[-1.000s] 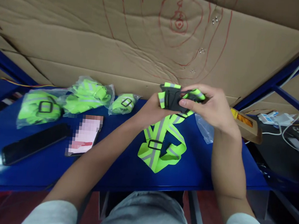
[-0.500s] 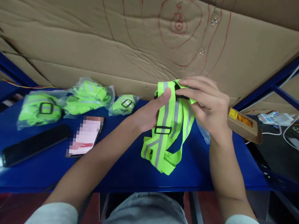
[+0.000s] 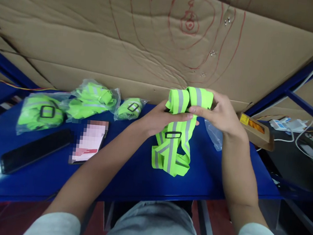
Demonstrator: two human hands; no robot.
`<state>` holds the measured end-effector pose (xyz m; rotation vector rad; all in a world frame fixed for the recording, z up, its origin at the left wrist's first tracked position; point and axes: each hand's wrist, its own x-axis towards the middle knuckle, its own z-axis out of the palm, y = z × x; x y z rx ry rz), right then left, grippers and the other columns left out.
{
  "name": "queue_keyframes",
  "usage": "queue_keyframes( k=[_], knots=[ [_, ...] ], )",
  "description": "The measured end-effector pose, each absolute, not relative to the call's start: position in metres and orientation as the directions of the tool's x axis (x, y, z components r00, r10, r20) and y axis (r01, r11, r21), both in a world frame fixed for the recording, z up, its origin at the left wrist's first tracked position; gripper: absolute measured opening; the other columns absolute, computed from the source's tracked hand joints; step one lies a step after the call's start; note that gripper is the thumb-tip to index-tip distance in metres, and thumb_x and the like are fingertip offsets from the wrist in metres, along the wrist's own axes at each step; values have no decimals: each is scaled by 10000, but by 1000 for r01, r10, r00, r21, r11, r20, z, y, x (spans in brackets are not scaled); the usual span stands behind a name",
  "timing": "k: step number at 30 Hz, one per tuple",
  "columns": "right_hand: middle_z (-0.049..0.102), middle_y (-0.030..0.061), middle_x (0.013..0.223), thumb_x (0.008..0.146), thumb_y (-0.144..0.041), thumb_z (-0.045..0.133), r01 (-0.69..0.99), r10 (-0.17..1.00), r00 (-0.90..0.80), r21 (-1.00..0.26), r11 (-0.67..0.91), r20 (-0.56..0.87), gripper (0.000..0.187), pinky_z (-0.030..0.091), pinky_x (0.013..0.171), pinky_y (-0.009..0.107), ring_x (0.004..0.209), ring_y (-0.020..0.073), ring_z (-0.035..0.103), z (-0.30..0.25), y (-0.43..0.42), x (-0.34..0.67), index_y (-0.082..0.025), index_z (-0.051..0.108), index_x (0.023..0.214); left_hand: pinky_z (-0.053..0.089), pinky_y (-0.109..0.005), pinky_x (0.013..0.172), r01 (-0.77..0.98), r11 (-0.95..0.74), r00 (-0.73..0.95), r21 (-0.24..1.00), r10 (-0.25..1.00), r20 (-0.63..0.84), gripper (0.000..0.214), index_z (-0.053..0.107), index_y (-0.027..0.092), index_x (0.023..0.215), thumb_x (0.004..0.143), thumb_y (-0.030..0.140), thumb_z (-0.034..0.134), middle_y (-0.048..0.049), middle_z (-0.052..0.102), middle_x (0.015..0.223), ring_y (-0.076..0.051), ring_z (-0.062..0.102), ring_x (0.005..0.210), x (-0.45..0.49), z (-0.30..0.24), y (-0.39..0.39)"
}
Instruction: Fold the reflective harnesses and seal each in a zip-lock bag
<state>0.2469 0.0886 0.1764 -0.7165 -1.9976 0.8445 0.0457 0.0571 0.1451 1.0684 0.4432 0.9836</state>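
Between my hands, above the blue table [image 3: 129, 173], is a neon yellow-green reflective vest [image 3: 170, 155] made of straps with grey stripes and a black buckle. My left hand [image 3: 163, 120] is closed round its left straps, with fingers across the front below the top folds. At the upper right, my right hand [image 3: 219, 112] grips the other folded strap, thumb in front and the other fingers mostly hidden behind it. The lower straps hang in loops below both hands. Behind my right wrist lies a clear plastic bag [image 3: 213, 135].
Bagged yellow-green vests [image 3: 40, 113] lie at the back left. Nearer are a long black case [image 3: 35, 150] and a phone [image 3: 90, 141] with a blurred screen. An open cardboard box [image 3: 256, 131] stands to the right, below a white cable [image 3: 311, 72]. A cardboard wall [image 3: 83, 49] rises behind.
The top straps have been folded over toward me into two rolls side by side. My left fingers now cross the front of the straps, and my right thumb has come to the front.
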Motion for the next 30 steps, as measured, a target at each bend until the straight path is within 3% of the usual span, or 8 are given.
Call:
queue_keyframes(
  k=[4,11,15,17,19,22,25,30],
  knots=[
    [767,19,996,799,-447,897,154,711,-393,-721,676,583,410,621,676,322,768,175,701,179,79,237,-247,754,1126,659,-478,894,-478,208,631,854,758,168,500,746,146,1167,785,424,909,-154,786,1171,-403,748,1146,41,143,66],
    [750,22,1280,955,-293,719,351,505,-372,-386,853,778,281,575,1099,501,1232,283,699,181,77,243,-315,771,1230,619,-451,955,-510,238,710,827,659,248,812,746,158,1200,708,801,809,-151,782,1176,-410,712,1210,39,143,67],
    [483,40,1639,971,-281,667,369,494,-638,-328,870,591,493,427,1255,531,1549,310,432,186,78,249,-303,628,1462,625,-360,876,-525,171,541,834,823,173,536,766,152,1098,758,541,909,-115,802,1074,-294,781,989,40,142,71],
    [279,38,1752,924,-397,752,290,493,-747,-448,846,447,767,366,1292,525,1636,312,250,188,80,257,-314,431,1615,627,-349,834,-513,122,470,850,868,158,462,767,141,1090,741,388,942,-114,804,1048,-276,782,942,37,139,76],
    [197,33,1779,889,-550,779,202,527,-722,-591,781,449,941,306,1318,512,1657,291,174,188,85,264,-340,295,1669,624,-353,838,-485,66,435,872,883,175,438,772,134,1091,728,302,948,-118,805,1042,-281,779,959,34,135,78],
    [412,70,1689,907,-607,747,177,675,-568,-731,659,470,830,401,1270,502,1572,277,399,182,94,265,-304,421,1606,622,-348,871,-451,-2,423,893,880,216,378,788,130,1020,692,204,962,-89,807,975,-241,774,902,35,133,75],
    [734,70,1322,871,-582,796,219,725,-549,-767,604,415,587,609,1045,464,1212,272,709,175,98,254,-233,699,1334,643,-403,915,-492,53,447,869,872,200,393,782,146,1017,665,118,955,-53,805,970,-234,773,903,41,134,69],
    [788,17,1084,848,-559,827,230,682,-422,-658,717,597,464,645,938,408,1008,226,742,178,85,237,-240,780,1182,603,-531,1057,-619,167,456,767,872,178,380,758,160,1090,735,154,894,-73,805,1090,-332,764,1097,47,135,68]
  ],
)
